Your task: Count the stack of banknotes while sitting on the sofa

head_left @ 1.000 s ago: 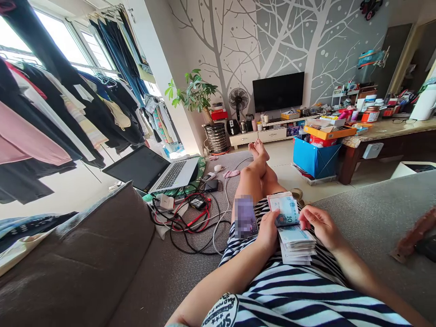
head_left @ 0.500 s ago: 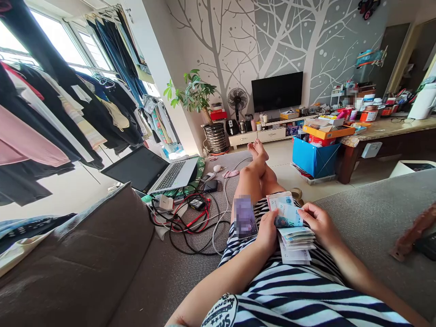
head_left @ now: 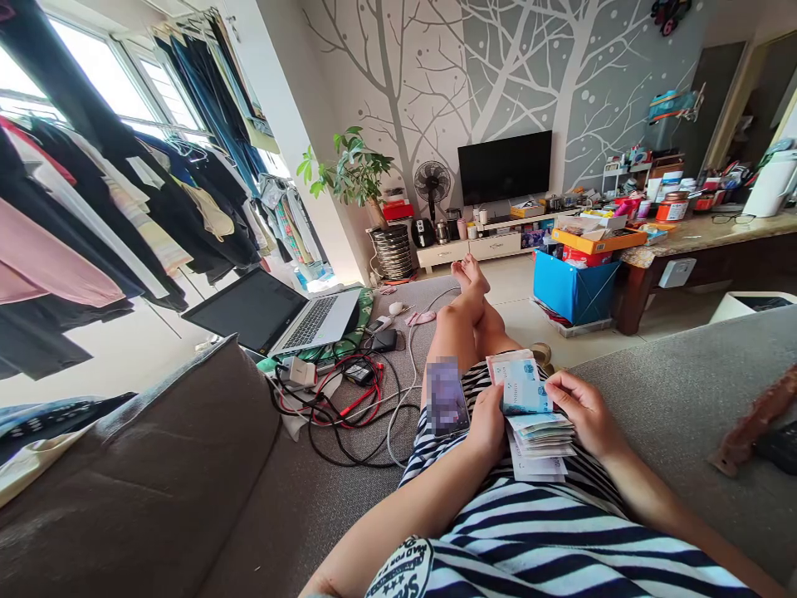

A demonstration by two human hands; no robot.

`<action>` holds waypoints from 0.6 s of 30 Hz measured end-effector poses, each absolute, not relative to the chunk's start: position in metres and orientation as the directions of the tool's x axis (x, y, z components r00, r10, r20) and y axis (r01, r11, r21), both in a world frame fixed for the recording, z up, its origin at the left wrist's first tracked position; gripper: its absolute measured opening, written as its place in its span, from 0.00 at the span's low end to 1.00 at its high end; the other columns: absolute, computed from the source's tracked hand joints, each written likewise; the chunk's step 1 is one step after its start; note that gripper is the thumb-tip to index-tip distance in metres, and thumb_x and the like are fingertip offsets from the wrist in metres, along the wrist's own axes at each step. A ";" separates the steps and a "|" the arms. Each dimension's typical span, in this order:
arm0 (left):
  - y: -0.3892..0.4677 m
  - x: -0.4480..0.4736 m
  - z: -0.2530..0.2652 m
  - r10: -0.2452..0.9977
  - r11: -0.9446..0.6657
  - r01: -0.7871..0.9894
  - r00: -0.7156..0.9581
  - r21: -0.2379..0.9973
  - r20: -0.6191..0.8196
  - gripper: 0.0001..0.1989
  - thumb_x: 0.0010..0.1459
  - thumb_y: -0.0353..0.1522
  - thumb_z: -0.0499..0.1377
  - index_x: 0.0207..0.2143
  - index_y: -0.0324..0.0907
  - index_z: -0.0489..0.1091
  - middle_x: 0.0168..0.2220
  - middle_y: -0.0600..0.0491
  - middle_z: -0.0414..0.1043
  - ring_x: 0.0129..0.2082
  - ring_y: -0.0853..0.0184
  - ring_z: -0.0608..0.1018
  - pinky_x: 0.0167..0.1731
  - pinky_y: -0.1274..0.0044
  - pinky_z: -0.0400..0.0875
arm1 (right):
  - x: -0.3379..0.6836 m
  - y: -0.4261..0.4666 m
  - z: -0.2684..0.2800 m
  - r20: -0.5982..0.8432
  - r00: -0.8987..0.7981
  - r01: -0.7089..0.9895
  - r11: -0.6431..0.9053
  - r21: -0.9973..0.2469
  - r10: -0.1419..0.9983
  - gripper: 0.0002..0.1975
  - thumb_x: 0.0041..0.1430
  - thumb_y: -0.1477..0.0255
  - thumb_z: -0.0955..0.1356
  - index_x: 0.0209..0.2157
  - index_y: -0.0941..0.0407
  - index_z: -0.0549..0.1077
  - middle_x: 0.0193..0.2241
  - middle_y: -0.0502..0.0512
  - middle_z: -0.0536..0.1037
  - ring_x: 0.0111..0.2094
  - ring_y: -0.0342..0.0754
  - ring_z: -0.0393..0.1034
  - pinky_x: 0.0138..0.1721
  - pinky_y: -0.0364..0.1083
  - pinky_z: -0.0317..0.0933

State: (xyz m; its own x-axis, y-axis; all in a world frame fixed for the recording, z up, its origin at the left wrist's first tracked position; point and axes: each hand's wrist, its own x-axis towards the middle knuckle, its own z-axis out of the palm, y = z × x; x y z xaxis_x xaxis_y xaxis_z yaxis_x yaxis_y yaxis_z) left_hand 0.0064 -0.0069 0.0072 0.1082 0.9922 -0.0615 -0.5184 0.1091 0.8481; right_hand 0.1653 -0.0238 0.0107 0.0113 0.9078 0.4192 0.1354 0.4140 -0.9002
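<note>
Above my striped lap, my left hand [head_left: 487, 422] is closed on the left edge of a stack of banknotes [head_left: 521, 397], thumb on top. My right hand [head_left: 584, 411] pinches the right edge of the blue-printed top note with thumb and forefinger. Below, between the hands, a fanned-out bundle of folded notes [head_left: 540, 436] hangs toward my body, with a paler note under it. The fingers beneath the stack are hidden. A phone [head_left: 457, 414], partly blurred out, rests on my thigh beside my left hand.
On the grey sofa to the left lie tangled cables [head_left: 358, 415], a charger [head_left: 297, 371] and an open laptop [head_left: 311, 324]. A grey cushion [head_left: 162, 465] stands nearer. Across the floor are a blue box [head_left: 569, 286] and a cluttered table [head_left: 703, 232].
The right fingers have shifted and curled slightly at the note's edge, and the top note's visible print differs a little. The left hand stays in place.
</note>
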 end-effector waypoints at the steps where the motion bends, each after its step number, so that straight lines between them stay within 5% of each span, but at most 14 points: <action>1: -0.007 0.006 0.007 0.992 0.109 -0.521 0.113 0.846 -0.058 0.14 0.44 0.42 0.68 0.24 0.41 0.75 0.28 0.49 0.79 0.35 0.55 0.78 0.39 0.69 0.71 | 0.165 -0.024 0.011 0.420 0.010 0.135 0.415 -0.900 0.907 0.24 0.61 0.48 0.68 0.25 0.53 0.70 0.21 0.48 0.66 0.25 0.46 0.60 0.28 0.44 0.58; 18: -0.005 0.008 0.006 0.993 0.118 -0.513 0.063 0.850 -0.100 0.12 0.43 0.40 0.67 0.25 0.41 0.74 0.25 0.50 0.77 0.35 0.56 0.78 0.39 0.70 0.70 | 0.164 -0.026 0.013 0.415 0.006 0.130 0.411 -0.902 0.910 0.25 0.61 0.46 0.68 0.25 0.54 0.70 0.21 0.48 0.66 0.25 0.46 0.60 0.27 0.44 0.58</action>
